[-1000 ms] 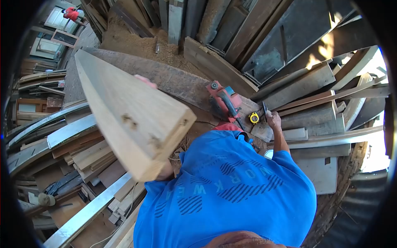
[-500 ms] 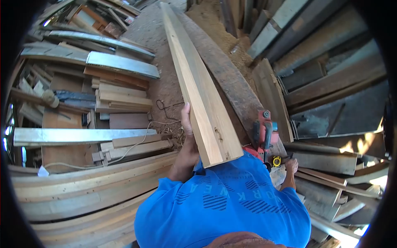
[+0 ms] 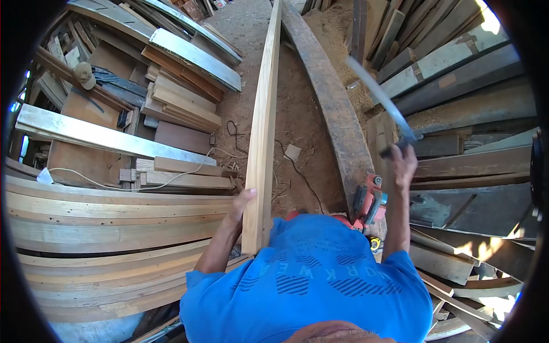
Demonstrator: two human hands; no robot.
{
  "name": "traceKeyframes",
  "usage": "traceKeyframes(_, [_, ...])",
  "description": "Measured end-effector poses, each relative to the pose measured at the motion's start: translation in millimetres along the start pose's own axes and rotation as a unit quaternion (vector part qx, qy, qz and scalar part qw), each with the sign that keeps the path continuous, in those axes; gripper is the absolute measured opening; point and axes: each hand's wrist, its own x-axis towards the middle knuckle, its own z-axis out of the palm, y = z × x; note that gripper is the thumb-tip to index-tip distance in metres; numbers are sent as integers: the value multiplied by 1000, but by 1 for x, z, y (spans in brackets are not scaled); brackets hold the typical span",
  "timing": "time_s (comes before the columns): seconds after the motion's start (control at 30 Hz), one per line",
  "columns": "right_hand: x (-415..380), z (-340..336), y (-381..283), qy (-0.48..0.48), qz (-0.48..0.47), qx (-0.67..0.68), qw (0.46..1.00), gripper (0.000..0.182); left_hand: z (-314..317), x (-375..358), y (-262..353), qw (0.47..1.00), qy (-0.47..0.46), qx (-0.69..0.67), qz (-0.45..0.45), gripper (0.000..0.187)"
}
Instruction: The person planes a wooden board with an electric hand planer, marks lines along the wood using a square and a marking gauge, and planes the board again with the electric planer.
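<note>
A long pale timber beam (image 3: 260, 137) stretches away in front of me, its near end by my chest. My left hand (image 3: 245, 201) grips its left side close to that end. In my right hand (image 3: 404, 163), raised on the right, is a try square (image 3: 380, 94); its thin metal blade points up and left, blurred by motion, and its dark stock sits in my fingers. Below that hand a red electric planer (image 3: 369, 201) rests on the near end of a dark worn plank (image 3: 337, 108). A yellow tape measure (image 3: 375, 244) lies just behind the planer, partly hidden by my shirt.
Stacked boards (image 3: 114, 217) fill the left side, with a white cable (image 3: 171, 182) running over shorter pieces. Many planks (image 3: 474, 114) lean along the right. A black cord (image 3: 300, 174) crosses the dirt floor between beam and worn plank.
My right hand has risen from beside the tape measure with the try square. The beam has swung left and turned in my left hand, leaving a gap to the worn plank.
</note>
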Motion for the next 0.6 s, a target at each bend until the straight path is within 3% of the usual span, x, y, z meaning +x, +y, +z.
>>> traceKeyframes(0.03, [5, 27, -12, -33, 23, 38, 998, 13, 1, -11, -6, 1000, 5, 9, -7, 62])
traceKeyframes(0.13, [22, 107, -7, -124, -78, -38, 988, 15, -11, -32, -39, 996, 45, -56, -56, 68])
traceKeyframes(0.3, [6, 235, 0, -237, -135, -115, 955, 17, -15, -52, -52, 999, 34, -15, -18, 80])
traceKeyframes(0.47, [-12, 307, 11, -314, -144, -172, 922, 19, -8, -59, -59, 997, 50, -1, 51, 83])
traceKeyframes(0.6, [-22, 336, 40, -342, -83, -12, 936, 25, -16, -63, -64, 999, 34, -10, 30, 102])
